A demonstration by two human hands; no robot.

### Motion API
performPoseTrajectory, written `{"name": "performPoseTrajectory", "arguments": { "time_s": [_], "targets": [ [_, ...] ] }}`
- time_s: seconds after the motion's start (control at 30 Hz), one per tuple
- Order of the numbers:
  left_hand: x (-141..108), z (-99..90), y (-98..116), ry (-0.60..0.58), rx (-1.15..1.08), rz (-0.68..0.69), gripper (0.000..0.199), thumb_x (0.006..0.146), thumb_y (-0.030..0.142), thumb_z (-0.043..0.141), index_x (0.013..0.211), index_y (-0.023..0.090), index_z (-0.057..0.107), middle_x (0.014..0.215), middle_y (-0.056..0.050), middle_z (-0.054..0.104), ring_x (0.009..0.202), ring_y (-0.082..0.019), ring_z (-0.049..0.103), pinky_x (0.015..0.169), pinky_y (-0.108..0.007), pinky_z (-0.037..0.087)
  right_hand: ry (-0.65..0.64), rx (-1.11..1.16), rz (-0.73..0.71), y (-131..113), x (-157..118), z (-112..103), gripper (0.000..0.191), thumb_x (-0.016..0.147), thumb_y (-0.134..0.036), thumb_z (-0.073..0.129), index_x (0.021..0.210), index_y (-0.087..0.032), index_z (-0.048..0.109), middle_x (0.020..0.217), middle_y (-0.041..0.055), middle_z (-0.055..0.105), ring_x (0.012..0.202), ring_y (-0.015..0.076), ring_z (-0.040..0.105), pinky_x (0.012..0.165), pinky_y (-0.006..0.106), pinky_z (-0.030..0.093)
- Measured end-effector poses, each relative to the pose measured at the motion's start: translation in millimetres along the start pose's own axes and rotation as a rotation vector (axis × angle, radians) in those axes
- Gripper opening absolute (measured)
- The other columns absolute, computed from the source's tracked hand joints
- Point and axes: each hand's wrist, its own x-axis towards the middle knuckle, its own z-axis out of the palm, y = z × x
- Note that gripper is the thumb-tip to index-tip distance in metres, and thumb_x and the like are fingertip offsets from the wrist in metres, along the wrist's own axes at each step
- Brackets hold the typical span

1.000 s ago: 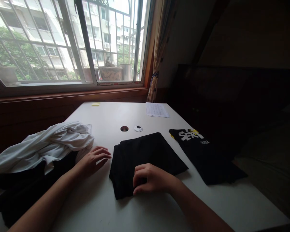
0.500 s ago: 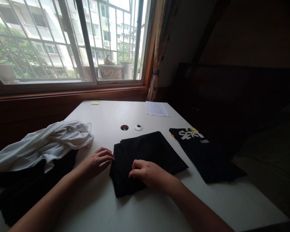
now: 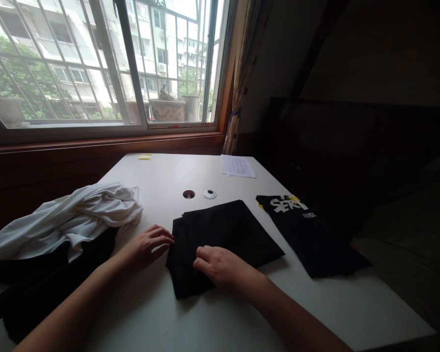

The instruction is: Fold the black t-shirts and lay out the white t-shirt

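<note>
A folded black garment [image 3: 220,227] lies flat on the white table [image 3: 161,313] in front of me. My left hand [image 3: 152,244] is at its left edge, fingers stretched out and fingertips touching the cloth. Over the lower middle of the garment is my right hand [image 3: 218,264], its fingers curled down towards the fabric. The curled fingers hide their tips, so whether cloth is pinched between them does not show. Several creases run along the garment's left side, and its layers show at the upper left corner.
To the left, a crumpled white cloth [image 3: 73,215] lies over dark clothing [image 3: 51,293]. A black garment with white and yellow print [image 3: 315,244] lies on the right. Farther back are papers [image 3: 238,166], a yellow note [image 3: 144,157], a table hole [image 3: 188,194] and a round white cover [image 3: 209,194].
My right hand has shifted slightly down and left over the black garment, its fingers curling closer to the cloth. My left hand and the clothes look the same.
</note>
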Motion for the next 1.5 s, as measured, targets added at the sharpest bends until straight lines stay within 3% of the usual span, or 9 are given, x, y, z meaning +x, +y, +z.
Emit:
{"name": "performPoseTrajectory", "arguments": {
  "time_s": [0.33, 0.6, 0.7, 0.87, 0.93, 1.07, 1.17, 1.33, 1.5],
  "targets": [
    [-2, 4.0, -2, -0.02, 0.002, -0.011, 0.023, 0.099, 0.018, 0.057, 0.116, 0.027, 0.069, 0.114, -0.008, 0.069, 0.108, -0.022, 0.061, 0.09, -0.036, 0.055, 0.135, 0.118, -0.032, -2, 0, 1, 0.022, 0.099, -0.01, 0.044, 0.111, -0.02, 0.059, 0.11, 0.0068, 0.06, 0.095, 0.0191, 0.054, 0.095, 0.034, 0.043],
    [-2, 5.1, -1, -0.026, 0.015, -0.004, 0.025, 0.098, 0.019, 0.059, 0.117, 0.029, 0.07, 0.116, -0.007, 0.069, 0.109, -0.022, 0.061, 0.091, -0.036, 0.055, 0.089, 0.085, -0.074, -6, 6, 13, 0.017, 0.097, -0.011, 0.051, 0.107, -0.018, 0.062, 0.105, 0.0076, 0.061, 0.094, 0.0205, 0.052, 0.09, 0.034, 0.045],
    [-2, 3.6, 0, -0.032, 0.003, -0.003, 0.025, 0.098, 0.019, 0.06, 0.118, 0.03, 0.07, 0.117, -0.007, 0.069, 0.109, -0.022, 0.062, 0.09, -0.036, 0.055, 0.097, 0.201, -0.051, -6, 5, 7, 0.01, 0.096, -0.023, 0.061, 0.104, -0.019, 0.061, 0.104, 0.0067, 0.061, 0.094, 0.0198, 0.054, 0.091, 0.034, 0.046],
    [-1, 0.4, 1, -0.029, -0.011, 0.003, 0.024, 0.097, 0.02, 0.06, 0.116, 0.029, 0.071, 0.114, -0.007, 0.069, 0.105, -0.021, 0.063, 0.087, -0.034, 0.055, 0.053, 0.341, -0.019, -5, -1, -4, 0.044, 0.077, -0.051, 0.082, 0.102, -0.021, 0.061, 0.111, 0.0051, 0.06, 0.102, 0.0209, 0.054, 0.1, 0.036, 0.045],
    [0, -2.6, 4, -0.039, -0.014, 0.002, 0.021, 0.097, 0.02, 0.059, 0.112, 0.028, 0.071, 0.112, -0.008, 0.069, 0.103, -0.021, 0.063, 0.086, -0.034, 0.055, 0.036, 0.345, -0.01, -3, -2, -6, 0.047, 0.073, -0.053, 0.084, 0.099, -0.021, 0.063, 0.112, 0.0051, 0.059, 0.104, 0.0215, 0.054, 0.101, 0.037, 0.045],
    [3, -10.7, 14, -0.084, -0.011, -0.045, 0.015, 0.099, 0.021, 0.055, 0.102, 0.023, 0.07, 0.108, -0.007, 0.068, 0.097, -0.02, 0.061, 0.084, -0.033, 0.053, 0.033, 0.332, 0.02, 0, -4, -10, 0.028, 0.077, -0.035, 0.08, 0.094, -0.021, 0.063, 0.11, 0.0055, 0.06, 0.1, 0.0205, 0.056, 0.097, 0.035, 0.047],
    [6, -14.9, 20, -0.106, 0.015, -0.079, 0.014, 0.099, 0.022, 0.054, 0.094, 0.021, 0.067, 0.101, -0.007, 0.067, 0.093, -0.02, 0.06, 0.082, -0.033, 0.052, 0.058, 0.323, 0.047, 5, -7, -13, 0.024, 0.076, -0.025, 0.077, 0.094, -0.02, 0.063, 0.111, 0.0058, 0.061, 0.1, 0.0204, 0.057, 0.097, 0.035, 0.048],
    [9, -21.6, 30, -0.087, -0.027, -0.049, 0.015, 0.098, 0.023, 0.056, 0.09, 0.021, 0.068, 0.089, -0.005, 0.066, 0.084, -0.019, 0.063, 0.079, -0.031, 0.052, 0.129, 0.22, 0.145, 25, -13, -3, 0.033, 0.078, -0.013, 0.069, 0.11, -0.02, 0.066, 0.127, 0.0089, 0.062, 0.121, 0.0242, 0.055, 0.11, 0.041, 0.043],
    [9, -33.3, 48, -0.211, -0.212, -0.074, 0.019, 0.099, 0.026, 0.056, 0.088, 0.021, 0.071, 0.078, -0.003, 0.065, 0.069, -0.014, 0.063, 0.063, -0.024, 0.048, 0.26, 0.001, 0.415, 54, -23, 19, 0.053, 0.086, 0.004, 0.046, 0.129, -0.021, 0.064, 0.137, 0.0127, 0.06, 0.13, 0.0255, 0.052, 0.115, 0.051, 0.039]
  ]
}}
